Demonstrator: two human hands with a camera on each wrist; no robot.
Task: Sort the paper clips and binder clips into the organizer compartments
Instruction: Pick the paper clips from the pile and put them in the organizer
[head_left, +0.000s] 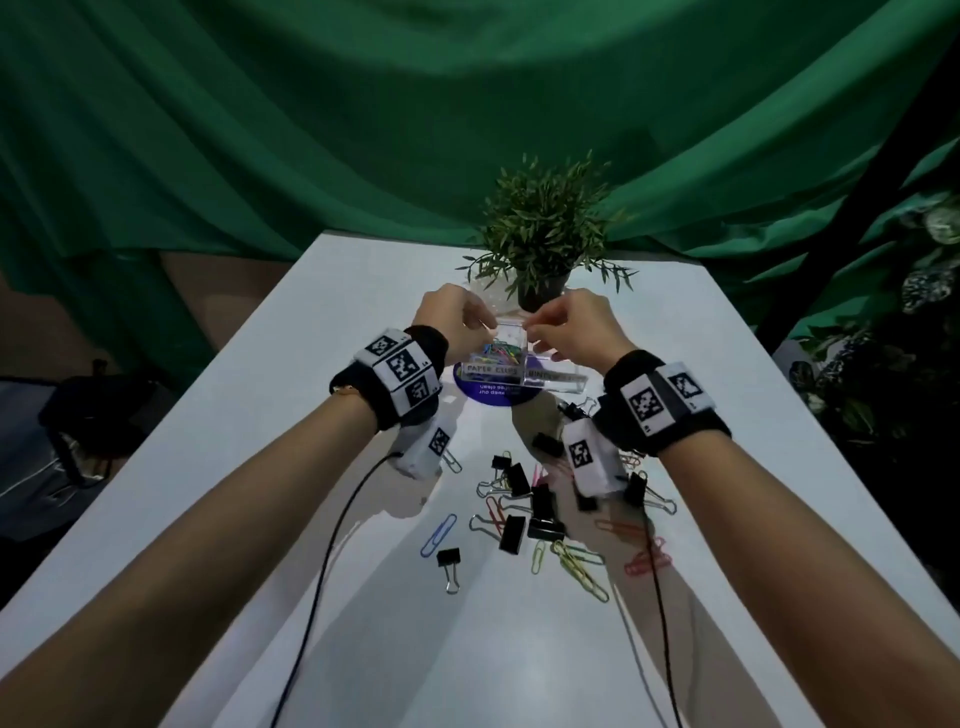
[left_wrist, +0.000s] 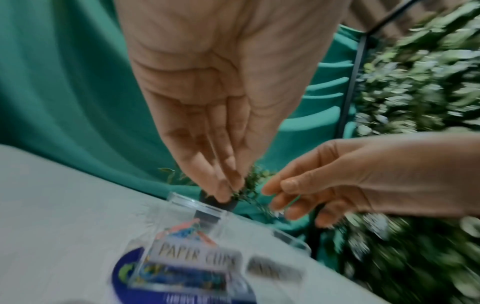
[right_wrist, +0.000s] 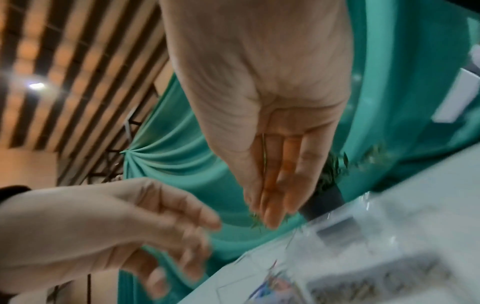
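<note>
Both hands hover over the clear organizer (head_left: 511, 358): the left hand (head_left: 451, 318) looks loose, the right hand (head_left: 574, 328) pinches something thin I cannot make out. It may drop outside; a bump could tip the box. Many clips (head_left: 540, 512) wait nearer.

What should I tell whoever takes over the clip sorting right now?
Left hand: fingers loose above the organizer, nothing seen in it.
Right hand: pinches what looks like a green paper clip over the organizer.
Done: a heap of coloured paper clips lies in the PAPER CLIPS compartment.
Left: black binder clips and loose paper clips lie scattered on the table, nearer you. The binder compartment's contents are unclear.
</note>
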